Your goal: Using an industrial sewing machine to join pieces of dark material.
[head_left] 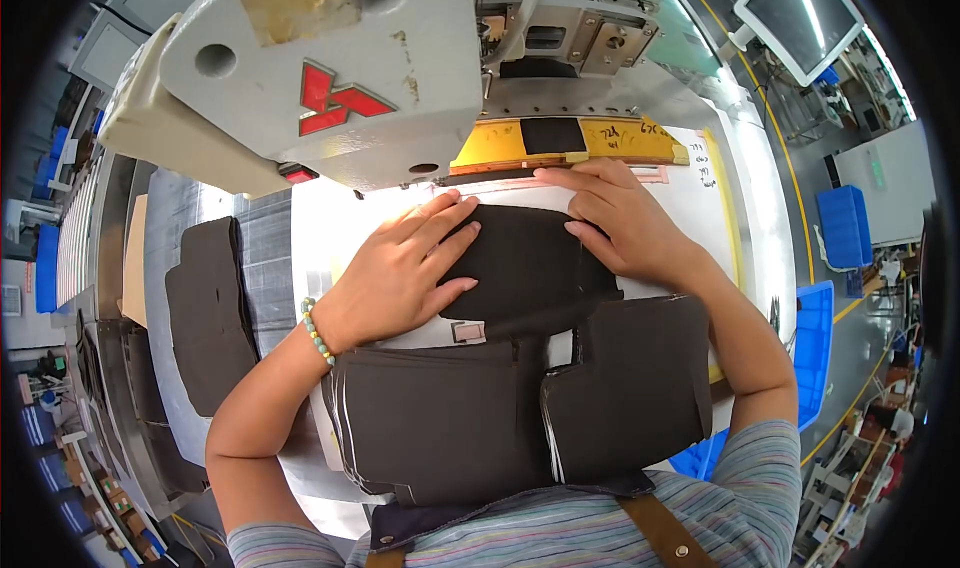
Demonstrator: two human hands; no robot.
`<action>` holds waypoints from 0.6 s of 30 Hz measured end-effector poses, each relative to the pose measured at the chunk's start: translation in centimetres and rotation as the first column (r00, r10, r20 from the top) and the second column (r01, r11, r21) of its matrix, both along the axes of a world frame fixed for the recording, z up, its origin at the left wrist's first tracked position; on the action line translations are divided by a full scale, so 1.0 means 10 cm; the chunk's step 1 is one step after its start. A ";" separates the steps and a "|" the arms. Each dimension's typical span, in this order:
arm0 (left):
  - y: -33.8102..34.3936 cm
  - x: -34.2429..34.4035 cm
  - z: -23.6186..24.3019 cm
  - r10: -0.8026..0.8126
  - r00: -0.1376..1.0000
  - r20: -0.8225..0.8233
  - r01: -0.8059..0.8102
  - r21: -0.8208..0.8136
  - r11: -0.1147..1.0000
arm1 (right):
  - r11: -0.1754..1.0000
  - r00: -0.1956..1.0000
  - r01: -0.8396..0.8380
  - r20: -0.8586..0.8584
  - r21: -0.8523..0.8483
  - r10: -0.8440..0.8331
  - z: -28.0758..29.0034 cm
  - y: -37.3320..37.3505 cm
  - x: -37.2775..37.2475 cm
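Note:
A black sheet-like piece [530, 258] with a curved far edge lies before me on the white work surface. My left hand [400, 263] rests on its left side, fingers spread and lying flat. On its right side is my right hand [630, 218], its thumb on the piece and its index finger stretched out onto a narrow dark strip [490, 177]. This strip runs along the near edge of a yellow template plate [620, 140], which has a black patch [552, 136] on it. Neither hand is closed around anything.
A large white machine head [400, 78] overhangs the far left, with metal clamp parts [570, 43] beside it. Nearest me lie two stacks of black pieces [430, 418] [635, 378]. Another stack [212, 308] sits at left. A blue bin [815, 358] stands at right.

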State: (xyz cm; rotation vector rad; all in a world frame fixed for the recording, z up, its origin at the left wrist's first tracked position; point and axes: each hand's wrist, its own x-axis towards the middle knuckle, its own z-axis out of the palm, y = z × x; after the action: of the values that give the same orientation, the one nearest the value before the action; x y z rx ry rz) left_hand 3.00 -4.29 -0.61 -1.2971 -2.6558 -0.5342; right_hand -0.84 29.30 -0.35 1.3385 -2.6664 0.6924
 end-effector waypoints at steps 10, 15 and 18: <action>-0.02 0.00 -0.05 -0.002 1.000 -0.016 0.002 -0.013 1.000 | 1.000 1.000 -0.014 -0.006 -0.003 0.014 -0.03 -0.01 -0.01; -0.03 0.01 -0.05 -0.001 1.000 -0.014 0.001 -0.013 1.000 | 1.000 0.999 -0.026 -0.021 -0.002 0.026 -0.02 -0.02 -0.02; -0.03 0.01 -0.04 0.000 1.000 -0.015 0.000 -0.005 1.000 | 1.000 1.000 -0.018 -0.018 -0.003 0.018 -0.03 -0.02 -0.02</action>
State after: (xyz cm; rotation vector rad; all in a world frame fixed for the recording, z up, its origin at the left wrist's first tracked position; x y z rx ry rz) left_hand 3.08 -4.56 -1.05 -1.2968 -2.6473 -0.5162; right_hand -1.01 29.07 -0.66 1.3634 -2.6410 0.6833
